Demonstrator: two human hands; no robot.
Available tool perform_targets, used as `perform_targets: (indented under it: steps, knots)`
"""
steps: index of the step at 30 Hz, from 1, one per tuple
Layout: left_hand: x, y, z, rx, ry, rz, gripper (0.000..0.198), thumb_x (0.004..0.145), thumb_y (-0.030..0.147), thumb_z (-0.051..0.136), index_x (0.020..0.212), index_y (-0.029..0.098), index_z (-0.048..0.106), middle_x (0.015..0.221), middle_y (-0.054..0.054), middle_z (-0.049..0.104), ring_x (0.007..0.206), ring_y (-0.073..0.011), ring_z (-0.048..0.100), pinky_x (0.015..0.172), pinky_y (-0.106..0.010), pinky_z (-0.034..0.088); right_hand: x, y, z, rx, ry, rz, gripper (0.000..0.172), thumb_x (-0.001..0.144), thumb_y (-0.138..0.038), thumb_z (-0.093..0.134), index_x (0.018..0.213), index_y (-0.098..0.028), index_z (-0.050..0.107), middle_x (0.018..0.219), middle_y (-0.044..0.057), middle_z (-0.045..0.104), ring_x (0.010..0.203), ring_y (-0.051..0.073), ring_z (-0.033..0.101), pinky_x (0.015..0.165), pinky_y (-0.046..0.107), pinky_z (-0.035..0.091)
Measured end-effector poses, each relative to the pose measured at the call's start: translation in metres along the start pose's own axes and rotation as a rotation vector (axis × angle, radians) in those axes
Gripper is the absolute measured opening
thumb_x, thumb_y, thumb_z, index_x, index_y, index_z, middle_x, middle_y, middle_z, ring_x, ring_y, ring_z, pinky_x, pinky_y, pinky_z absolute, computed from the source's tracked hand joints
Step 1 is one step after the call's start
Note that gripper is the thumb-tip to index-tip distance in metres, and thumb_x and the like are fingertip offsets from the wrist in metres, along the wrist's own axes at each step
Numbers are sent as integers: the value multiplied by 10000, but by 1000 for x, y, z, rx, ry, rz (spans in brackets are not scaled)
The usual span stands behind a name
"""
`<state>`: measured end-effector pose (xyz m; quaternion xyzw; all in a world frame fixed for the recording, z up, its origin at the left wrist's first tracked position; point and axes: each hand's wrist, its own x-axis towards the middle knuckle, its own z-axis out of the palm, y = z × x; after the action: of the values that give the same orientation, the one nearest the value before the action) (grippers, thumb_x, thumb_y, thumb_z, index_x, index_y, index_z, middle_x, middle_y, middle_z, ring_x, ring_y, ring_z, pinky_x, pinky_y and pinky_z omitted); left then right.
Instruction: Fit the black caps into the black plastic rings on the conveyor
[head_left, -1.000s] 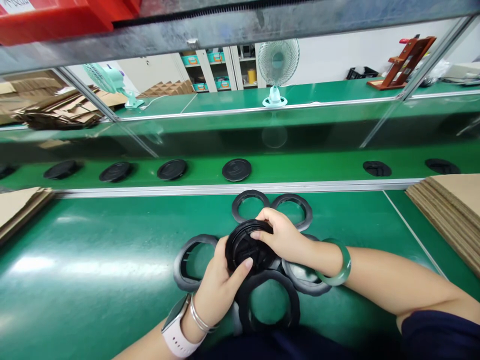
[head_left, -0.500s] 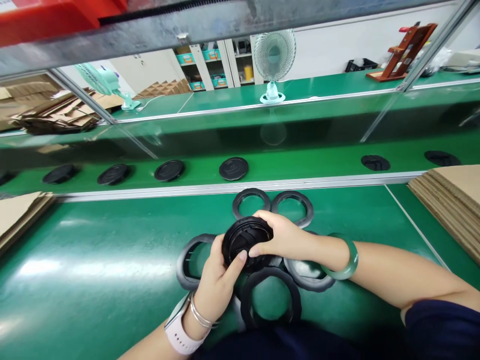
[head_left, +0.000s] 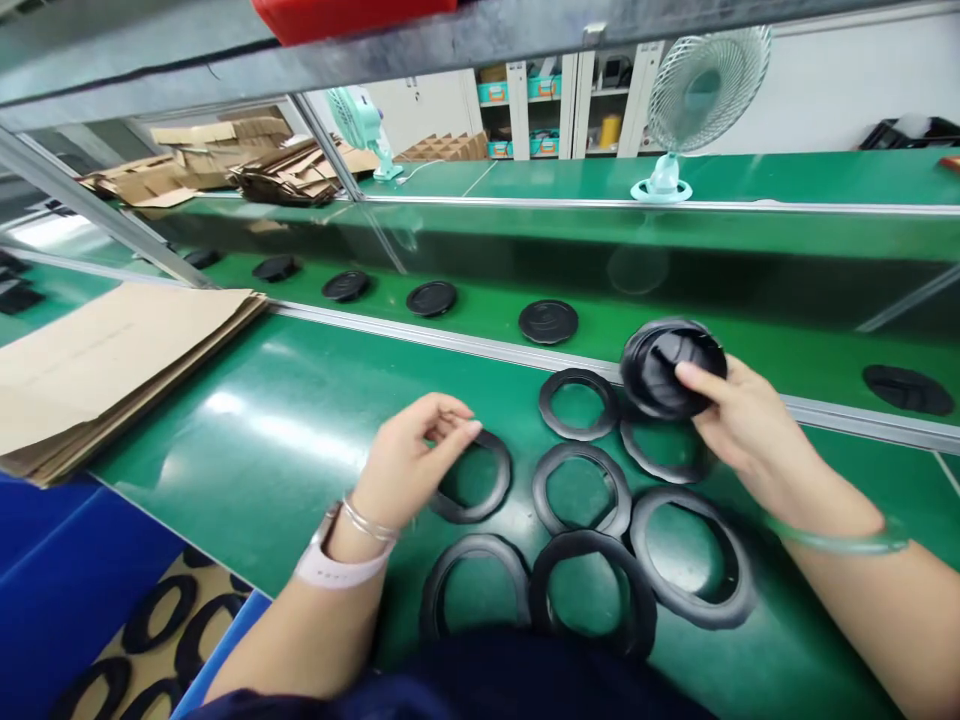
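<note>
My right hand (head_left: 742, 425) holds a round black plastic cap (head_left: 670, 367) lifted above the near edge of the conveyor belt (head_left: 480, 320). My left hand (head_left: 409, 460) hovers empty with its fingers apart, just over a black ring (head_left: 474, 478) on the green table (head_left: 247, 430). Several more black rings (head_left: 581, 490) lie flat in a cluster between my two arms. A watch and bangles sit on my left wrist, a green bangle on my right.
Several black caps (head_left: 548, 321) ride in a row on the belt. A stack of flat cardboard (head_left: 105, 360) lies at the left. A blue bin (head_left: 112, 640) with black rings stands below the table edge. Two small fans (head_left: 694, 100) stand on the far bench.
My left hand let go of the cap and moved left over a ring. My right hand carried the cap up and to the right, toward the belt. The view swung left.
</note>
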<state>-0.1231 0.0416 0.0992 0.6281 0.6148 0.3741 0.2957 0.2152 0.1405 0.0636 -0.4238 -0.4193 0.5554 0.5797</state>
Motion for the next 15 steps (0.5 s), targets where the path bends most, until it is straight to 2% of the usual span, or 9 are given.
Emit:
perform_targets:
  steps: [2, 4, 6, 8, 10, 12, 13, 15]
  knots:
    - [11, -14, -10, 189, -47, -67, 286, 900, 462, 618, 1016, 202, 638, 745, -8, 675, 665, -172, 626, 649, -289, 483, 21, 4, -20, 66, 74, 39, 293, 758, -307, 818, 994, -220, 667, 1161, 115, 649, 1073, 325, 622, 855, 431, 596]
    - [16, -24, -11, 343, -178, -96, 353, 923, 479, 566, 1152, 219, 638, 727, -6, 688, 649, -193, 626, 639, -305, 450, 35, 9, -35, 117, 139, 110, 210, 837, -298, 725, 1014, -203, 665, 1193, 135, 636, 1069, 327, 627, 808, 451, 619]
    - [16, -27, -9, 450, -277, -86, 406, 940, 480, 528, 1250, 233, 619, 745, -19, 712, 684, -220, 646, 653, -319, 426, 44, 15, -45, 153, 185, 151, 225, 870, -284, 650, 1073, -187, 659, 1239, 140, 618, 1082, 325, 624, 785, 472, 632]
    - [12, -24, -9, 464, -337, -69, 377, 917, 492, 558, 1192, 248, 639, 791, -24, 726, 716, -227, 654, 655, -313, 416, 52, 20, -54, 140, 176, 118, 264, 876, -302, 619, 1111, -185, 647, 1268, 139, 604, 1105, 328, 615, 786, 492, 631]
    - [8, -18, -9, 428, -398, -72, 325, 857, 530, 631, 1031, 256, 654, 845, -15, 727, 720, -214, 652, 646, -296, 416, 59, 21, -62, 67, 149, 7, 285, 878, -359, 612, 1106, -189, 630, 1267, 147, 602, 1120, 336, 609, 817, 506, 615]
    - [6, -14, -7, 437, -449, -89, 347, 815, 590, 658, 899, 253, 633, 848, -9, 721, 706, -213, 645, 629, -289, 405, 65, 18, -69, -104, 157, -174, 328, 903, -411, 589, 1140, -184, 606, 1267, 153, 599, 1146, 337, 594, 896, 520, 574]
    - [6, -14, -5, 464, -445, -99, 376, 809, 622, 646, 850, 250, 617, 806, -11, 712, 685, -221, 636, 617, -292, 391, 67, 16, -72, -210, 171, -273, 347, 911, -409, 597, 1174, -183, 601, 1282, 145, 593, 1179, 333, 573, 964, 523, 531]
    - [8, -18, 3, 506, -340, -113, 426, 801, 667, 615, 772, 245, 568, 652, -12, 654, 613, -236, 595, 586, -296, 350, 67, 13, -73, -511, 131, -443, 355, 909, -336, 648, 1235, -199, 618, 1326, 108, 575, 1284, 321, 483, 1121, 529, 369]
